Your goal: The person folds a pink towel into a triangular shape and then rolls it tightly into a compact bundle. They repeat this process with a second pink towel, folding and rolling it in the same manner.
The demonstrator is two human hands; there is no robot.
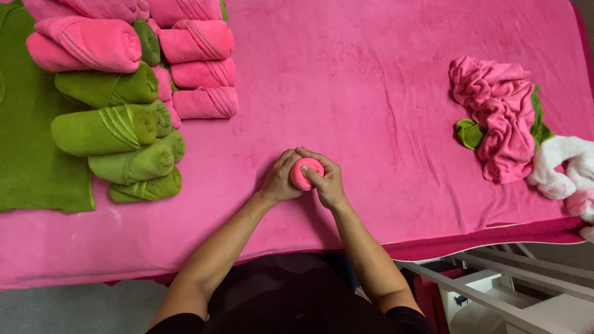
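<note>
The left hand [279,179] and right hand [327,180] clamp together on a rolled pink towel [303,172] at the pink surface [346,80] centre; stacked towel rolls [124,93] lie at ten o'clock.

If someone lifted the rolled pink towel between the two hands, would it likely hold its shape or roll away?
The rolled pink towel looks tightly wound, so it would probably stay compact. Being round, it may roll if pushed. It is soft cloth, likely light, as the left hand and right hand cup it easily.
</note>
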